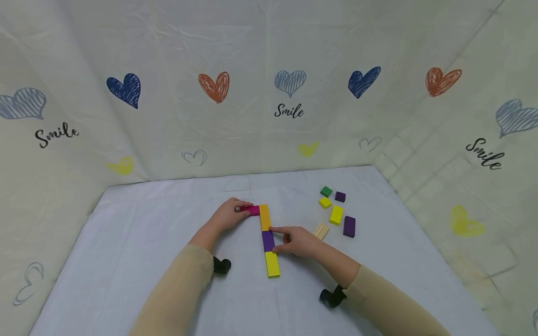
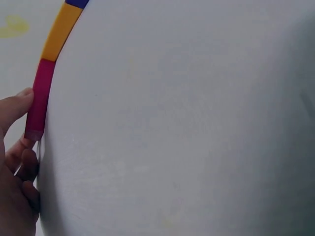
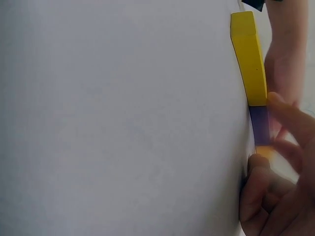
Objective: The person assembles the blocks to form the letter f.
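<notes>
My left hand [image 1: 226, 214] pinches a magenta block [image 1: 253, 210] between thumb and fingers. The inner end of that block meets the top of an orange block [image 1: 264, 217], also visible in the left wrist view. Below the orange block, a purple block [image 1: 268, 241] and a yellow block [image 1: 272, 264] continue the row end to end. From the right side, my right hand [image 1: 296, 240] touches the row, with index finger near the orange-purple joint and thumb near the purple-yellow joint. Its other fingers are curled under, as the right wrist view shows.
Right of the row lie several loose blocks: a green one [image 1: 326, 191], a small purple one [image 1: 340, 196], a small yellow one [image 1: 325, 202], a larger yellow one [image 1: 336, 215] and a larger purple one [image 1: 349, 226]. Plain wooden pieces [image 1: 321, 231] lie beside the right hand. White cloth [image 1: 147, 261] covers the table.
</notes>
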The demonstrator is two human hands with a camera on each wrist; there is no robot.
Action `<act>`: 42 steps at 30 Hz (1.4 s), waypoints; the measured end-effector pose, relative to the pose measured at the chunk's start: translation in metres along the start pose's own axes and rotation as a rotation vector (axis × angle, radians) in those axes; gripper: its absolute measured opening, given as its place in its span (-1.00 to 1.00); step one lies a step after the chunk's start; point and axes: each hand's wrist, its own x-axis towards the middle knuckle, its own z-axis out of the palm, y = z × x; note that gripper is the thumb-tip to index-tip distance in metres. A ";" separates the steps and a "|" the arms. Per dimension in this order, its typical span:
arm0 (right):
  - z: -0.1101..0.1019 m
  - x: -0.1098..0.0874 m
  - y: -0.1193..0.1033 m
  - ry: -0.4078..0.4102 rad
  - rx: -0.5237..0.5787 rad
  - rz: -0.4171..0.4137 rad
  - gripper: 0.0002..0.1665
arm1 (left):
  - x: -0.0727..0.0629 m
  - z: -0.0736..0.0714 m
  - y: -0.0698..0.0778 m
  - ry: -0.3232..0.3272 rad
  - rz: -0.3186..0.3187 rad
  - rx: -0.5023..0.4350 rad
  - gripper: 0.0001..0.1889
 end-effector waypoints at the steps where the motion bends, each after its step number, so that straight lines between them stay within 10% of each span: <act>1: 0.000 0.000 0.000 0.001 0.002 -0.005 -0.21 | 0.000 0.000 0.000 -0.004 -0.007 -0.005 -0.66; 25: -0.026 -0.016 0.022 0.135 0.042 -0.028 -0.30 | 0.004 0.004 -0.004 -0.014 -0.030 -0.030 -0.67; 42: -0.088 -0.046 0.093 0.147 -0.001 -0.075 -0.37 | 0.002 0.003 -0.002 0.009 -0.016 -0.046 -0.68</act>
